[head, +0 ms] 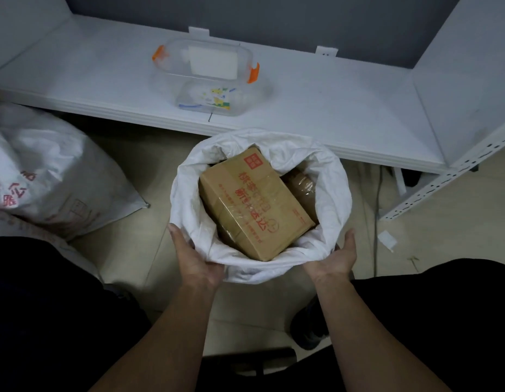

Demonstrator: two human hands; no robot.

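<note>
A white woven sack point(332, 179) stands open on the floor in front of me, its rim rolled down. Inside lies a brown cardboard box point(254, 205) with red print and clear tape, tilted, and beside it on the right a second taped brown parcel point(302, 190) shows partly. My left hand point(196, 260) holds the near-left part of the rolled rim, thumb on the outside, fingers hidden beneath the fabric. My right hand point(337, 258) holds the near-right part of the rim, palm up, with its fingers tucked under the sack.
A low white shelf point(344, 114) runs behind the sack, bearing a clear plastic container point(211, 80) with orange clips. Another full white sack point(47, 171) with red print lies at left. A perforated shelf upright point(443, 181) and a cable point(376, 210) are at right.
</note>
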